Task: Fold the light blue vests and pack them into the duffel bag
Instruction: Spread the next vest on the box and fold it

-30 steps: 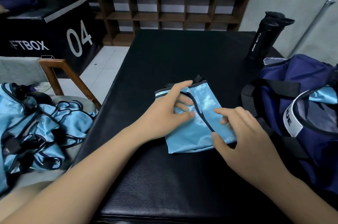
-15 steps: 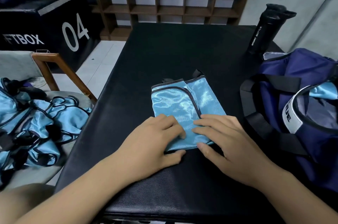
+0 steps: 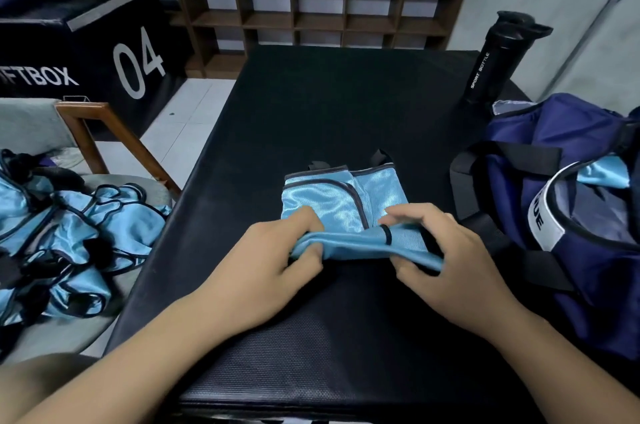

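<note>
Left hand (image 3: pixel 277 250) and right hand (image 3: pixel 446 250) both pinch near edge of folded light blue satin vest (image 3: pixel 343 212), lifted off black padded bench (image 3: pixel 346 105). Navy duffel bag (image 3: pixel 571 215) open just right; black sport bottle (image 3: pixel 498 60) behind.

The left hand (image 3: pixel 277 261) and right hand (image 3: pixel 446 261), which had lain flat on the 6 o'clock edge of the vest (image 3: pixel 322 205), curled and pinched that edge. The left took its 9 o'clock corner and the right its 3 o'clock corner. They raised it off the black mat (image 3: pixel 346 105), rolling it toward 12 o'clock.
</note>
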Demonstrator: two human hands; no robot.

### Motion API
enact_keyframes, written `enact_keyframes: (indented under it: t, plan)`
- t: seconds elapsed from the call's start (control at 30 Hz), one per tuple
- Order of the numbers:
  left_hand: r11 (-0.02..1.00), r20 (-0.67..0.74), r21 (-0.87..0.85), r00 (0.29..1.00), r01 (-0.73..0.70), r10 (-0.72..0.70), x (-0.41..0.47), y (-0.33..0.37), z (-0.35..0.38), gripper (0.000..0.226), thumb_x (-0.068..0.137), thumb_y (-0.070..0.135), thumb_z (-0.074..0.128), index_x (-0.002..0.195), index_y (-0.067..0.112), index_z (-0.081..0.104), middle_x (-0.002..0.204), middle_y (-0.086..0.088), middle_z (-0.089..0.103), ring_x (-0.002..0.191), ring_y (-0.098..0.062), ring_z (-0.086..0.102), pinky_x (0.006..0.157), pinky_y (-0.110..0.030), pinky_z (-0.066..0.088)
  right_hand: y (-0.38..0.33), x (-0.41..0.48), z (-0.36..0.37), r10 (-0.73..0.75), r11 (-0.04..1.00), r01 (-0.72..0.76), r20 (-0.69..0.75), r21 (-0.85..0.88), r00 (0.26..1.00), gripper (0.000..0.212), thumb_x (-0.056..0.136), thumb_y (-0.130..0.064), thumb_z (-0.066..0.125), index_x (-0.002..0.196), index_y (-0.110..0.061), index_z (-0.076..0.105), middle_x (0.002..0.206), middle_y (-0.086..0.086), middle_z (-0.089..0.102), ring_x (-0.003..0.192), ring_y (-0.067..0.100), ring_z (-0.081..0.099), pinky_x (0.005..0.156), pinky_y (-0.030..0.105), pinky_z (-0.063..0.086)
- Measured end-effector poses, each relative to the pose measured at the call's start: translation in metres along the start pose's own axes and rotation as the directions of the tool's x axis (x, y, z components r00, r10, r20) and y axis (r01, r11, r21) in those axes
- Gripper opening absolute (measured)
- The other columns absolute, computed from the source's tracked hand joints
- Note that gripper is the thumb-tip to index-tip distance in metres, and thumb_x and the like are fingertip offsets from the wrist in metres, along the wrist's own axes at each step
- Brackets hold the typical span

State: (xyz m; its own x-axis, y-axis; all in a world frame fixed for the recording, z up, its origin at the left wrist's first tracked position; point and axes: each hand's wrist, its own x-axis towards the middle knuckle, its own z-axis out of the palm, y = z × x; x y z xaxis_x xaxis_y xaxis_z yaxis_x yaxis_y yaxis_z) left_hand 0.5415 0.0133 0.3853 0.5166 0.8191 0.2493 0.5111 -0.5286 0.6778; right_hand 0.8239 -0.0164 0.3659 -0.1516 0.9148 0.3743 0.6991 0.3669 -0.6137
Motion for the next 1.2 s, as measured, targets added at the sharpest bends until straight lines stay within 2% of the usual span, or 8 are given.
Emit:
enact_keyframes:
  t: [0.13,0.2,0.3,0.47,0.67,0.97,1.1,1.2]
  plan:
    - [0.979,-0.076,-0.163,0.988,0.120,-0.134,0.002,0.001,-0.009,0.013,0.101,0.030,0.054,0.094,0.019,0.055,0.078,-0.004,0.059,0.073,-0.026,0.054,0.069,-0.038,0.045,0.004,0.003,0.000,0.095,0.979,-0.080,-0.072,0.186,0.993,0.008,0.095,-0.016,0.074,0.093,-0.020,0.067,0.081,-0.002,0.066,0.072,0.018,0.062,0.068,0.037,0.049]
    - [0.947,-0.092,-0.260,0.972,0.187,-0.218,0.004,0.001,-0.010,0.014,0.106,0.024,0.055,0.094,0.017,0.057,0.081,-0.001,0.060,0.076,-0.021,0.054,0.072,-0.038,0.045,0.003,0.004,0.002,0.160,0.957,-0.129,-0.102,0.258,0.982,0.028,0.099,-0.019,0.071,0.076,-0.019,0.054,0.064,-0.002,0.051,0.059,0.023,0.045,0.056,0.037,0.040]
    - [0.904,-0.114,-0.333,0.941,0.266,-0.319,0.006,0.000,-0.007,0.015,0.107,0.020,0.055,0.093,0.017,0.059,0.080,0.007,0.061,0.075,-0.006,0.052,0.073,-0.035,0.044,-0.005,0.004,0.004,0.202,0.956,-0.160,-0.159,0.245,0.966,0.046,0.101,-0.019,0.070,0.069,-0.025,0.037,0.058,-0.009,0.028,0.056,0.008,0.025,0.050,0.026,0.024]
    - [0.926,-0.232,-0.231,0.907,0.299,-0.351,0.008,-0.002,-0.001,0.012,0.101,0.036,0.067,0.098,0.025,0.065,0.088,0.010,0.072,0.077,-0.010,0.065,0.068,-0.025,0.050,-0.003,0.003,0.007,0.258,0.942,-0.211,-0.165,0.260,0.952,0.029,0.101,-0.029,0.072,0.080,-0.013,0.061,0.056,0.010,0.038,0.054,0.026,0.033,0.053,0.038,0.032]
    - [0.916,-0.236,-0.123,0.886,0.381,-0.400,0.010,-0.016,0.001,0.022,0.096,0.045,0.074,0.092,0.026,0.063,0.081,0.002,0.072,0.075,-0.019,0.067,0.065,-0.031,0.052,-0.002,0.006,0.010,0.264,0.959,-0.233,-0.213,0.159,0.941,0.044,0.097,-0.019,0.076,0.068,-0.012,0.044,0.049,-0.002,0.032,0.049,0.010,0.026,0.049,0.026,0.031]
    - [0.874,-0.244,0.190,0.884,0.447,-0.399,0.015,-0.019,0.002,0.033,0.093,0.069,0.061,0.092,0.037,0.051,0.092,0.014,0.061,0.081,-0.005,0.061,0.073,-0.040,0.056,0.006,0.009,0.016,0.298,0.952,-0.307,-0.247,0.003,0.922,0.031,0.085,-0.019,0.082,0.080,-0.023,0.052,0.071,-0.003,0.052,0.070,0.020,0.052,0.063,0.030,0.046]
    - [0.869,-0.180,0.104,0.869,0.483,-0.462,0.019,-0.015,-0.003,0.034,0.093,0.062,0.066,0.089,0.032,0.052,0.082,0.010,0.067,0.075,-0.008,0.063,0.068,-0.037,0.055,0.005,0.009,0.017,0.295,0.950,-0.312,-0.267,-0.021,0.917,0.033,0.084,-0.025,0.082,0.100,-0.032,0.054,0.100,-0.014,0.052,0.093,0.010,0.055,0.085,0.035,0.050]
    - [0.863,-0.138,-0.070,0.852,0.500,-0.505,0.022,-0.009,-0.003,0.032,0.093,0.054,0.072,0.091,0.028,0.054,0.084,0.004,0.070,0.073,-0.012,0.064,0.066,-0.031,0.051,0.006,0.008,0.018,0.256,0.954,-0.288,-0.272,-0.086,0.928,0.036,0.086,-0.024,0.080,0.109,-0.033,0.055,0.107,-0.019,0.047,0.101,0.009,0.051,0.096,0.035,0.044]
